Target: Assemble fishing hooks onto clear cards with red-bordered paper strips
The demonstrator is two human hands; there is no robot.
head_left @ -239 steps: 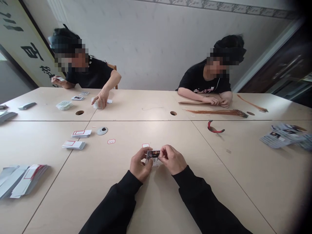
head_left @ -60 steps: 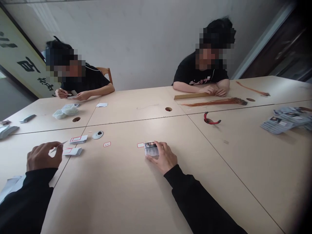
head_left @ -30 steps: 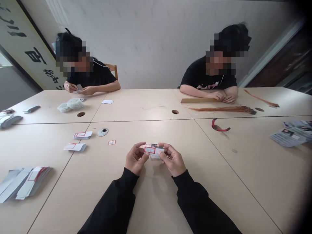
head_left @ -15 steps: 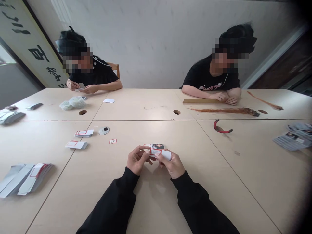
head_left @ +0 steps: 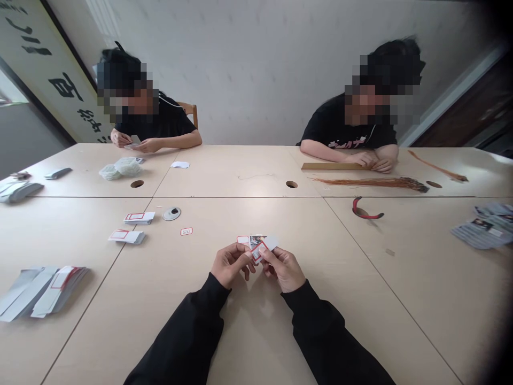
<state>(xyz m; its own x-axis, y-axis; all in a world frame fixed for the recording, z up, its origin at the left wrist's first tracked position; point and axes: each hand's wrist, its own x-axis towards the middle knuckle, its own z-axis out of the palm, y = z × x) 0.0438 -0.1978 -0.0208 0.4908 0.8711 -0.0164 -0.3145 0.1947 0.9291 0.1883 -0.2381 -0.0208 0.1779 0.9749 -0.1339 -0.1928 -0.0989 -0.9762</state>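
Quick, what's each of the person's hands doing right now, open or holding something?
Left hand: closed, pinching a red-bordered white card.
Right hand: closed, pinching the same card.

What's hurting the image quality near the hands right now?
In the head view, the right corners fall dark, the table edges bow from the wide lens, and the red-bordered label between the left hand and right hand looks slightly soft.

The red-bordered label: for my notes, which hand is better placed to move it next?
Probably the right hand: its fingers hold the red-bordered label, while the left hand only touches its edge.
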